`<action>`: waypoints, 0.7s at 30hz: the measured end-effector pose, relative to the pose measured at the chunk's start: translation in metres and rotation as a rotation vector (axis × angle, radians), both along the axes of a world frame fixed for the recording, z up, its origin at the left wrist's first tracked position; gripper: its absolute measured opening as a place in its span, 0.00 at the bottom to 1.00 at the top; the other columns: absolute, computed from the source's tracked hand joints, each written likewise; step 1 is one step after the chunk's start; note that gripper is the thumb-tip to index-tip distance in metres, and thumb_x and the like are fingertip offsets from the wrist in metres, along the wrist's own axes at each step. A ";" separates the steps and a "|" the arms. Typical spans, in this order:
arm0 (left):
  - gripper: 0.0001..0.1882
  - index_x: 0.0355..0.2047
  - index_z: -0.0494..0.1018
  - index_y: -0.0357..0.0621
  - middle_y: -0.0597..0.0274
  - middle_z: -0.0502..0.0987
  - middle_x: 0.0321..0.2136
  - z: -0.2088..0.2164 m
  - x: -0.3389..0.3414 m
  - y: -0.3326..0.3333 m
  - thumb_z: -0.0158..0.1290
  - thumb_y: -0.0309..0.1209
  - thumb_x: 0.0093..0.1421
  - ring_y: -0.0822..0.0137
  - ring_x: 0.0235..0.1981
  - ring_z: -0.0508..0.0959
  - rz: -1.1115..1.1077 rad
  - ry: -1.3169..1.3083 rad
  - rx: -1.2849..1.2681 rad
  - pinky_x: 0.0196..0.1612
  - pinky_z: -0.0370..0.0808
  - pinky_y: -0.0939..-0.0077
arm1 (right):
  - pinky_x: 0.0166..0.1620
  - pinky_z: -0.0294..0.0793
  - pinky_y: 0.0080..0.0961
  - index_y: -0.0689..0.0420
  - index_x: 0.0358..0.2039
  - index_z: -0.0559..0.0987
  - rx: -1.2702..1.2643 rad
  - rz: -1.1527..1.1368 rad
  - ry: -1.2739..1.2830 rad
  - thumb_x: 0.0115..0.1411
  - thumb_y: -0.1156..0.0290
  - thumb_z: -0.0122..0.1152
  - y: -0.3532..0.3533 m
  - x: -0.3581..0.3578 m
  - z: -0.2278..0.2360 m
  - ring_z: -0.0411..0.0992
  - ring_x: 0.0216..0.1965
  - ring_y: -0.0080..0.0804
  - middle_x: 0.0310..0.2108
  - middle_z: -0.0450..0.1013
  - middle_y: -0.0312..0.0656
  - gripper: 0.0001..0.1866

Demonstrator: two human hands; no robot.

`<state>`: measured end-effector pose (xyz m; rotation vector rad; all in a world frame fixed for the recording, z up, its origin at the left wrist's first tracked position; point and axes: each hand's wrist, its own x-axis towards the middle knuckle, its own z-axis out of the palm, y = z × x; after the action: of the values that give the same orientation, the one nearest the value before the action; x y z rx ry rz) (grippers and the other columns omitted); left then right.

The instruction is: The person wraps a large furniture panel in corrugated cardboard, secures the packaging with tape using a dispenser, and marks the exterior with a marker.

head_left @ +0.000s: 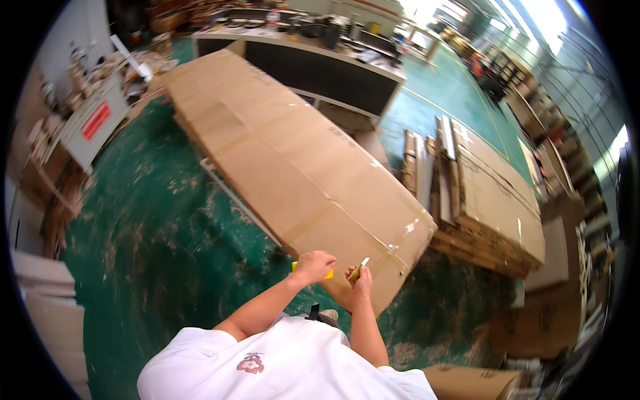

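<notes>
A long, flat cardboard box [287, 153] lies in front of me, stretching away to the far left, with strips of clear tape along its near right part. Over its near edge, my left hand [315, 267] is closed around a yellow object [329, 274] whose ends stick out on both sides; its kind is hidden by the fingers. Just to the right, my right hand [361, 280] grips what looks like a utility knife [357, 273], its pale tip pointing up and away from me. The two hands are apart, above the near end of the box.
Beyond the box stands a long counter [320, 77] cluttered with small items. At right is a stack of flat cardboard packages [497, 193]. A grey cabinet [93, 127] piled with odds and ends stands at left. Green floor [147, 233] surrounds the box; more cardboard [467, 381] lies near right.
</notes>
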<state>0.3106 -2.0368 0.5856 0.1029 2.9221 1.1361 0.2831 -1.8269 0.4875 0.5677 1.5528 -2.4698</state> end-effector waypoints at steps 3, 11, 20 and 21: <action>0.12 0.39 0.82 0.58 0.56 0.81 0.35 -0.025 -0.006 -0.005 0.51 0.44 0.62 0.52 0.39 0.81 0.014 -0.034 0.033 0.43 0.78 0.55 | 0.32 0.76 0.28 0.58 0.39 0.70 0.106 0.081 -0.030 0.71 0.61 0.46 0.025 0.036 0.027 0.74 0.26 0.34 0.29 0.74 0.44 0.13; 0.14 0.36 0.83 0.54 0.54 0.81 0.33 -0.017 0.007 -0.029 0.56 0.46 0.58 0.51 0.37 0.81 -0.017 -0.129 -0.045 0.40 0.77 0.58 | 0.42 0.73 0.47 0.62 0.30 0.76 0.906 0.540 0.174 0.65 0.59 0.49 -0.050 0.043 -0.033 0.76 0.37 0.52 0.32 0.76 0.55 0.18; 0.11 0.36 0.80 0.38 0.67 0.78 0.27 0.049 0.067 -0.079 0.54 0.34 0.66 0.74 0.28 0.76 0.451 -0.026 0.604 0.34 0.73 0.79 | 0.48 0.72 0.35 0.60 0.39 0.77 0.273 0.836 0.235 0.70 0.54 0.46 -0.101 -0.011 -0.006 0.73 0.47 0.40 0.41 0.77 0.45 0.21; 0.11 0.37 0.78 0.41 0.68 0.76 0.26 0.050 0.073 -0.076 0.53 0.36 0.68 0.75 0.26 0.75 0.448 -0.044 0.658 0.33 0.73 0.80 | 0.49 0.72 0.33 0.58 0.41 0.76 0.009 0.793 0.171 0.71 0.55 0.45 -0.087 0.002 0.008 0.72 0.46 0.35 0.42 0.76 0.42 0.19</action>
<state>0.3835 -2.1132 0.6352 -0.5906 2.4615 2.0798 0.2855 -1.9138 0.4959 -0.2440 1.4544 -1.9187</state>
